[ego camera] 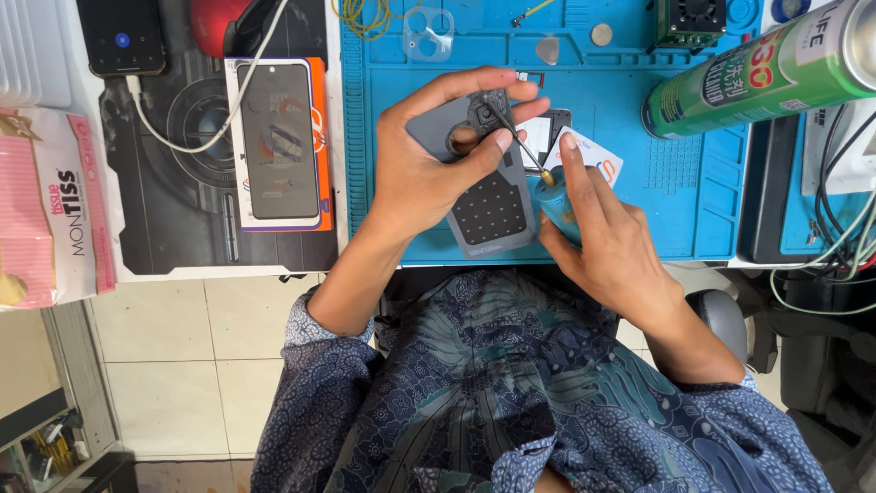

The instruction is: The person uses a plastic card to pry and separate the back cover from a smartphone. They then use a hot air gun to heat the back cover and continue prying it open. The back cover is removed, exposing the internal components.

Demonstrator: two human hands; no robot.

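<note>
The person sits at a desk with a blue mat in the upper middle of the frame. The left hand is closed around a grey phone back, pinching its top end between thumb and fingers, just above the mat in the middle of the frame. The right hand grips a blue screwdriver, with one finger stretched along it. The thin metal tip touches the top of the phone back. A white card lies on the mat just behind the right hand. A green spray can lies at the upper right. Another phone rests at the upper left, near a pink tissue pack.
</note>
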